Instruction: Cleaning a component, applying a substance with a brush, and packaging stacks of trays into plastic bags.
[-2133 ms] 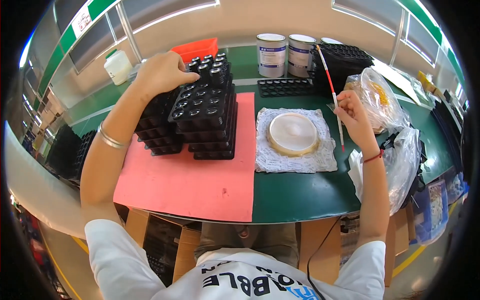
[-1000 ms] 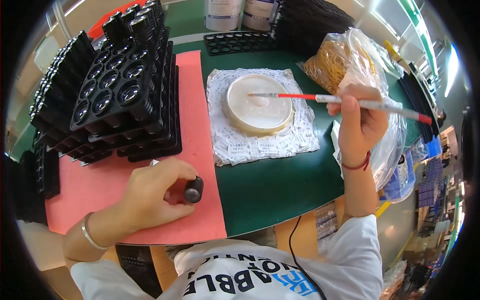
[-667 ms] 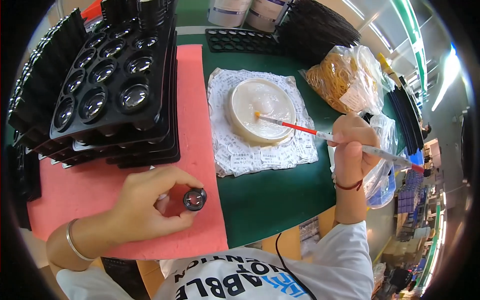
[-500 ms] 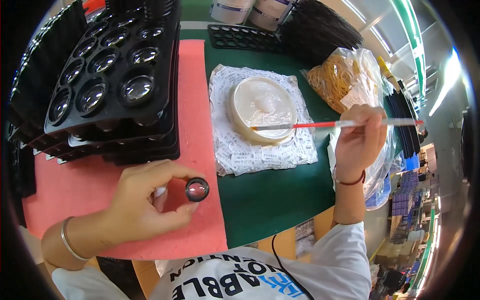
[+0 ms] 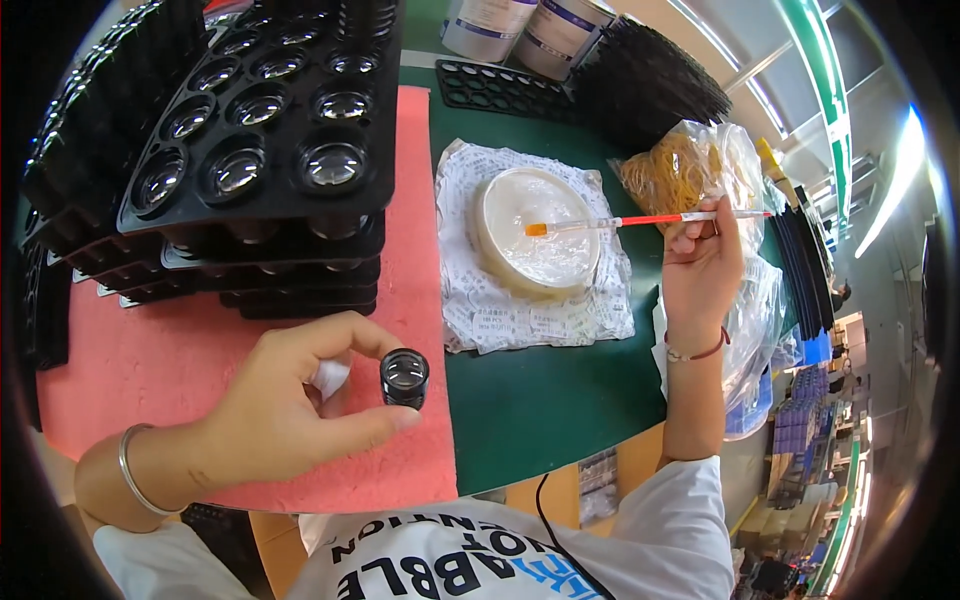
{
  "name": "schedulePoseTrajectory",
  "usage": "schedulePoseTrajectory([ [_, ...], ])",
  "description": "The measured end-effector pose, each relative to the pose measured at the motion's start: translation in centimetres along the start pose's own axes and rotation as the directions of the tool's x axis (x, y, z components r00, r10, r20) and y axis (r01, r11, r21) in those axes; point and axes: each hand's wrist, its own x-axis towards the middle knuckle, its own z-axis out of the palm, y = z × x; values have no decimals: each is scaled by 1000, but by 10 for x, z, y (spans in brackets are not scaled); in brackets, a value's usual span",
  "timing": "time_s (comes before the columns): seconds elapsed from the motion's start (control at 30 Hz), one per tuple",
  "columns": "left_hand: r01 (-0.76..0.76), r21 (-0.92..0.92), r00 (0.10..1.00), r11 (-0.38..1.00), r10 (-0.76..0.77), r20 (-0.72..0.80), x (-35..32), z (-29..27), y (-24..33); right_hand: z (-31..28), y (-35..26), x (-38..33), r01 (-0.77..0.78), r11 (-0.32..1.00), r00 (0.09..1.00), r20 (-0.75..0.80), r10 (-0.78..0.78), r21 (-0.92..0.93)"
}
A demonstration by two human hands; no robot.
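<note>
The left hand (image 5: 275,410) pinches a small black lens barrel (image 5: 404,378) between thumb and forefinger, its glass face turned up; the other fingers curl loosely around a bit of white material in the palm. The held lens hangs over the near right part of the pink mat (image 5: 200,350), close to the mat's right edge, where the pink gives way to the green table (image 5: 540,390). Just beyond the grip, away from the person, stands a stack of black lens trays (image 5: 265,150) whose front wall faces the knuckles with a bare band of mat between them. To the right of the grip, across the mat's edge, a white printed paper (image 5: 500,310) lies on the green, carrying a shallow round cream dish (image 5: 537,232). The right hand (image 5: 700,275) is closed around the handle end of a thin red-and-white brush (image 5: 650,218), held nearly level, with its orange tip over the dish; whether the bristles touch the contents I cannot tell. Beyond that hand sits a clear bag of yellow rubber bands (image 5: 690,170), touching or nearly touching its fingers. Between the two hands, near the table's front edge, the green top is bare. Two white cans (image 5: 530,25) and a flat black tray (image 5: 500,90) stand at the far side.
</note>
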Motion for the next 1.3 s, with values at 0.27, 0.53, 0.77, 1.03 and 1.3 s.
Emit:
schedulePoseTrajectory([
  [0.27,-20,-27,1000,999,19,-23,-1,0,4,13,-7,-18,-64,984,970,241,23,164],
  [0.53,30,-178,999,984,-34,-19,2,-3,1,22,-5,-37,38,999,834,550,-42,19],
  [0.77,122,-244,991,962,-131,-22,0,-3,12,24,-5,-39,79,997,815,577,-51,-24],
  [1.03,45,-198,999,979,-47,-8,1,-4,5,24,-3,-40,165,980,818,571,-73,-110],
  [1.3,-20,-131,1000,991,18,-17,3,-2,-8,22,-3,-37,140,980,846,532,-44,-141],
])
